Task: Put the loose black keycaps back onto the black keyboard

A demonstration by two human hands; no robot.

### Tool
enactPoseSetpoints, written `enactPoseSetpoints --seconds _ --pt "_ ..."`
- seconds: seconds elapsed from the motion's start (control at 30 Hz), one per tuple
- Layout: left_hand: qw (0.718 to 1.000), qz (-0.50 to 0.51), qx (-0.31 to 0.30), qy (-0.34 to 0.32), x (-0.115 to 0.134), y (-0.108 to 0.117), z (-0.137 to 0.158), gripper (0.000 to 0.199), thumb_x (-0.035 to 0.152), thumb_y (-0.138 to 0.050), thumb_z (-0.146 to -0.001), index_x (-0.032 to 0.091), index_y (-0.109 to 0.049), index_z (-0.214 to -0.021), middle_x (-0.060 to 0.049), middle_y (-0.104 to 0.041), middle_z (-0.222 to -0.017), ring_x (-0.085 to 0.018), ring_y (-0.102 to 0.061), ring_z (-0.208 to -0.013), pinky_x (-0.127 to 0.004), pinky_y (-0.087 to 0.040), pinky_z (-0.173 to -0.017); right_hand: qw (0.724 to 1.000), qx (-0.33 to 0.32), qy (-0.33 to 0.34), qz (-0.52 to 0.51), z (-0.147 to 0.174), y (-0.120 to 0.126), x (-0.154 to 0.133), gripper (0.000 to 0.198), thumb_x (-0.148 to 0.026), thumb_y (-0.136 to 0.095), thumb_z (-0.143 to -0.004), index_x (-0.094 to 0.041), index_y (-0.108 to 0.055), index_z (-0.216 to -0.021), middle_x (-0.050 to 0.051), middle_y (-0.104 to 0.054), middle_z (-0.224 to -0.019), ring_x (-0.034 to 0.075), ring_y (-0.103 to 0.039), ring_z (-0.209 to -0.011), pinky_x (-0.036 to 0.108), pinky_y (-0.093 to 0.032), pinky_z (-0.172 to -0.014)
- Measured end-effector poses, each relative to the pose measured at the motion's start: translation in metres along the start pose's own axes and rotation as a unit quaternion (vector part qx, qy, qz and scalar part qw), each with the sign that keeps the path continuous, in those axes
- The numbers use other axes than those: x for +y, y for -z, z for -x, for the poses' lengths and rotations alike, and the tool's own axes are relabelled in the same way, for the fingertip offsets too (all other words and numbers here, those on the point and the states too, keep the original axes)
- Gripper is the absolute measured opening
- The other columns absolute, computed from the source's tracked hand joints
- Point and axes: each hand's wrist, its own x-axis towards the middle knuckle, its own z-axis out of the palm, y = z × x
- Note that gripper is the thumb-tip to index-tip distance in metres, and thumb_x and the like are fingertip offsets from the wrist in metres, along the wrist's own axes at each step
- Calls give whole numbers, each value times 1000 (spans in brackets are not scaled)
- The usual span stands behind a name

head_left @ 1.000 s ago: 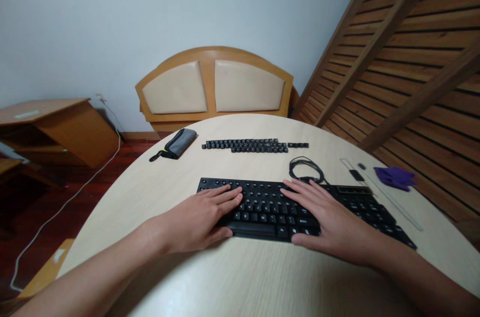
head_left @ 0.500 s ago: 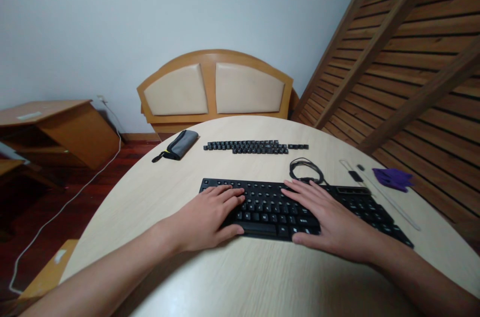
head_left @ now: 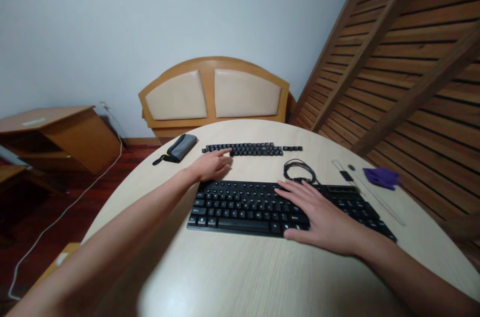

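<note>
A black keyboard (head_left: 240, 207) lies on the round table; small bare posts show in its upper rows where keycaps are off. Beyond it, loose black keycaps (head_left: 255, 149) stand in rows, with a short separate row at their right. My left hand (head_left: 212, 164) reaches over the far left of the keyboard, index finger stretched to the left part of the loose rows. Its other fingers are bent underneath, and I see nothing held. I cannot tell whether the fingertip touches a keycap. My right hand (head_left: 315, 212) rests spread on the keyboard's right half, hiding some keys.
Behind the keyboard lies a coiled cable (head_left: 300, 171). To the right are a wire keycap puller (head_left: 342, 172), a thin pale stick with a dark tip (head_left: 378, 197) and a purple cloth (head_left: 382, 177). A grey zip pouch (head_left: 180, 148) sits at the table's far left.
My left hand has left the keyboard and moved forward to the loose keycaps, uncovering the keyboard's left keys. My right hand stays on the keyboard. The view has shifted slightly.
</note>
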Motion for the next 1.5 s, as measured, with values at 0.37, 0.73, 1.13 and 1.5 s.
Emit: enactPoseSetpoints --seconds 0.37,0.73,1.13,1.5 --pt "999 12 23 20 -3 -8 -7 34 32 -43 -98 21 -73 -109 -8 -61 -138 -25 -64 -115 -36 -50 -98 1000 -5 4 0 0 0 0 89 -72 -62 -80 -21 -43 -151 13 -31 -161 37 -26 -148 65 -16 -120" --pt "993 38 50 103 2 2 10 13 22 -60 -85 19 -72 -81 -7 -76 -92 -24 -70 -86 -30 -52 -77 1000 13 18 -9 2 0 1 85 -67 -65 -81 -24 -43 -151 13 -33 -160 38 -28 -147 66 -17 -119" --pt "930 325 153 81 92 13 45 15 28 -60 -94 20 -70 -103 -4 -76 -101 -19 -70 -93 -35 -55 -86 1000 -7 2 9 1 1 -2 86 -68 -63 -81 -23 -43 -151 14 -33 -160 38 -27 -147 67 -18 -118" --pt "928 347 122 60 95 2 53 11 30 -67 -91 23 -73 -99 -4 -75 -100 -22 -68 -95 -40 -52 -92 1000 2 8 -9 1 -2 4 85 -66 -66 -80 -27 -43 -151 11 -34 -160 39 -28 -147 67 -16 -119"
